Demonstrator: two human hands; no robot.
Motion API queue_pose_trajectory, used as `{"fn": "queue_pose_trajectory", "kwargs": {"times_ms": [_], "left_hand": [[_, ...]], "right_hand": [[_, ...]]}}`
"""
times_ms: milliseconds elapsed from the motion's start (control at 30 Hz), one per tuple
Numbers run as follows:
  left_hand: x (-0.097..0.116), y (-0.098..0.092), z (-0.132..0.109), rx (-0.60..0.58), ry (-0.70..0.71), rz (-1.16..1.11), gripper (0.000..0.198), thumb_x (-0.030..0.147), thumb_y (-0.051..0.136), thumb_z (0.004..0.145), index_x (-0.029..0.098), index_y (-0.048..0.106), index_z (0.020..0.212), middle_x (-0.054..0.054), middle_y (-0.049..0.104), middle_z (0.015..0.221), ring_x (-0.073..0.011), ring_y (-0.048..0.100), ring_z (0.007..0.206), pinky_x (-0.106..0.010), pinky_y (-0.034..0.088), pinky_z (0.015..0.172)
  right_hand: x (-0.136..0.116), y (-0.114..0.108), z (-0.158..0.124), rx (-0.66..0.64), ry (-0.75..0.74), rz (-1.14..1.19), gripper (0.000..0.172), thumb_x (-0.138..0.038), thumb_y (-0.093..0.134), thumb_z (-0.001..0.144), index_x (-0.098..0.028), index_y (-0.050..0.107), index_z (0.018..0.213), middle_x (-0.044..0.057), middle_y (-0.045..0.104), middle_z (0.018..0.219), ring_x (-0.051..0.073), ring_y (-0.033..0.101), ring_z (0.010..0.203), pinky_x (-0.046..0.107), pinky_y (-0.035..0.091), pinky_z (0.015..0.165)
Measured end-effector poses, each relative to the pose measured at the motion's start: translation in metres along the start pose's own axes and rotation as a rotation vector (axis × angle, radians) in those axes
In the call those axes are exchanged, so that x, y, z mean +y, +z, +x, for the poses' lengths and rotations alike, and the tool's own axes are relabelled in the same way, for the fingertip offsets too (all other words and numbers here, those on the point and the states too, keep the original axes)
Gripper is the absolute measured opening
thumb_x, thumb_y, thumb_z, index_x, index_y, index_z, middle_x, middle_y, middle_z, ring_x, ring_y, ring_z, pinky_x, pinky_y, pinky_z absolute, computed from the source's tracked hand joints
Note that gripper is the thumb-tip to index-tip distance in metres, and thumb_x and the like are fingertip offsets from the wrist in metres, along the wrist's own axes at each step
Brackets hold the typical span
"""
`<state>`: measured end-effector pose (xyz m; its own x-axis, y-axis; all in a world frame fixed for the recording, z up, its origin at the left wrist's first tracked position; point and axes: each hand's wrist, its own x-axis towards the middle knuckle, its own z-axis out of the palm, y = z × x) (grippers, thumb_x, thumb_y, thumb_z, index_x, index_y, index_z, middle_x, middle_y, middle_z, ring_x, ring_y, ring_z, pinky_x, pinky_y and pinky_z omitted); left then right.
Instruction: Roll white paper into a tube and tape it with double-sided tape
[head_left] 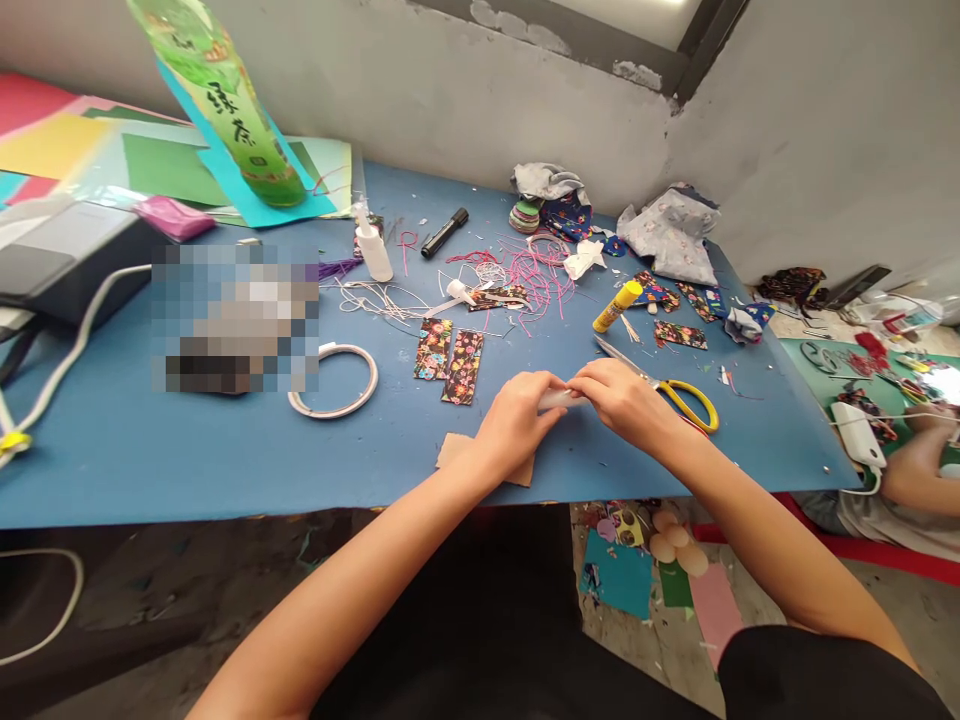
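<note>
Above the table's front part, my left hand (517, 415) is closed around a white, tube-like thing (559, 400), mostly hidden by the fingers. My right hand (619, 400) pinches its other end, fingertips close to the left ones. What kind of thing it is I cannot make out. Partly under my left wrist lies a piece of brown cardboard (523, 471). Scissors with yellow handles (694, 403) rest beside my right hand, blades pointing to the far left. Two flowered fabric pieces (463, 367) lie just beyond my left hand. A yellow glue stick (617, 305) stands tilted behind my right hand.
A roll of white tape (334, 412) lies left on the blue table (225, 460). Farther back are a white squeeze bottle (373, 250), a black marker (445, 233), tangled pink cord (536, 275) and a tall green tea bottle (232, 120). At right, another person's arm (919, 490) shows.
</note>
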<state>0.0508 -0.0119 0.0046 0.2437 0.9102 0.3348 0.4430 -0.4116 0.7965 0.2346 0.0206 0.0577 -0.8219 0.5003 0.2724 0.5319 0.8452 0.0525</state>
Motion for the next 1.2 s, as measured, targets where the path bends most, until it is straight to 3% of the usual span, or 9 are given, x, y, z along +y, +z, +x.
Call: {"fn": "queue_pose_trajectory", "kwargs": {"times_ms": [100,233,367,567,867,1067,1200], "left_hand": [[0.000,0.002,0.000,-0.027,-0.008,0.031,0.023,0.010,0.066,0.079,0.018,0.057,0.099,-0.005,0.064,0.099,-0.0218,0.058,0.095,-0.034,0.047,0.084],[-0.001,0.006,0.000,-0.076,-0.006,0.037,0.021,0.019,0.066,0.081,0.017,0.055,0.099,-0.006,0.063,0.098,-0.0235,0.057,0.094,-0.037,0.048,0.083],[0.001,0.007,0.001,-0.096,0.009,0.016,0.019,0.027,0.062,0.086,0.018,0.056,0.102,-0.006,0.064,0.101,-0.0232,0.057,0.096,-0.038,0.047,0.085],[0.001,0.006,0.003,-0.017,0.025,0.008,0.020,0.009,0.064,0.080,0.019,0.059,0.096,-0.004,0.066,0.100,-0.0218,0.056,0.101,-0.038,0.044,0.091],[-0.003,0.012,0.003,-0.005,-0.043,-0.138,0.015,0.015,0.063,0.083,0.020,0.061,0.097,-0.003,0.067,0.099,-0.0193,0.059,0.098,-0.034,0.048,0.087],[-0.004,0.014,0.003,0.062,0.034,-0.101,0.016,0.007,0.064,0.080,0.019,0.060,0.091,-0.003,0.066,0.096,-0.0194,0.058,0.098,-0.035,0.046,0.091],[-0.008,0.016,0.003,0.066,-0.009,-0.103,0.018,0.010,0.067,0.079,0.019,0.059,0.093,-0.003,0.065,0.096,-0.0185,0.058,0.097,-0.033,0.048,0.087]], "right_hand": [[0.001,0.008,-0.004,0.057,0.014,0.095,0.020,-0.010,0.040,0.093,-0.016,0.058,0.100,0.009,0.066,0.089,0.022,0.060,0.088,0.037,0.050,0.083],[0.004,0.014,-0.007,0.104,0.107,0.219,0.014,-0.015,0.047,0.092,-0.021,0.051,0.104,0.005,0.064,0.085,0.019,0.061,0.080,0.032,0.052,0.073],[0.008,0.013,-0.007,0.032,0.051,0.316,0.015,-0.013,0.044,0.092,-0.022,0.051,0.101,0.004,0.062,0.085,0.017,0.061,0.079,0.029,0.052,0.071],[0.009,0.011,-0.003,-0.024,0.031,0.353,0.018,-0.009,0.039,0.091,-0.021,0.052,0.090,0.005,0.061,0.084,0.017,0.060,0.081,0.029,0.051,0.073],[0.013,0.011,-0.002,-0.048,0.160,0.401,0.013,-0.021,0.043,0.093,-0.021,0.053,0.085,0.003,0.059,0.076,0.017,0.056,0.071,0.027,0.044,0.067],[0.008,0.005,0.005,-0.157,0.231,0.454,0.007,-0.017,0.045,0.087,-0.022,0.047,0.082,0.003,0.058,0.075,0.017,0.054,0.068,0.026,0.041,0.063],[0.006,0.001,0.010,-0.225,0.305,0.509,0.007,-0.018,0.046,0.085,-0.022,0.043,0.081,0.004,0.062,0.077,0.017,0.056,0.070,0.026,0.041,0.064]]}}
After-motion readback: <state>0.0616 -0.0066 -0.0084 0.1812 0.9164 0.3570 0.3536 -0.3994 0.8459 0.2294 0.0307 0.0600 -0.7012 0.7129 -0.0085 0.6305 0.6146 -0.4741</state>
